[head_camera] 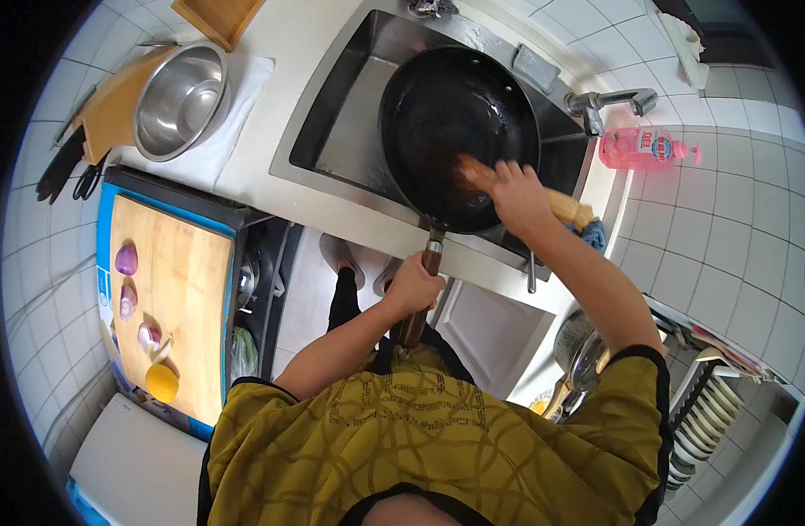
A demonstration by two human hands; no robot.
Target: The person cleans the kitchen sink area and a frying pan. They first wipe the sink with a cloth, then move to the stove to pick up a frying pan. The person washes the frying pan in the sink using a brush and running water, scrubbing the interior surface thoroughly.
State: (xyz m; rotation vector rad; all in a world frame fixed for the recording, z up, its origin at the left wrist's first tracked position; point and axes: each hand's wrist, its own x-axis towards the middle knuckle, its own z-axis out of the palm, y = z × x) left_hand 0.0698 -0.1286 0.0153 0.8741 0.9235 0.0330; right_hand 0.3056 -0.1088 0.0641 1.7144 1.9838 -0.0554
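A black wok rests over the stainless steel sink, its inside wet and shiny in places. My left hand is closed around its brown wooden handle, which points towards my body. In my right hand is a wooden-handled brush. Its reddish-brown bristles are against the lower right part of the wok's inside and look blurred. The fingers hide the middle of the brush.
Right of the sink are a faucet, a pink soap bottle and a blue cloth. A steel bowl stands left, beside a knife block. Onion pieces and an orange-yellow fruit lie on a cutting board.
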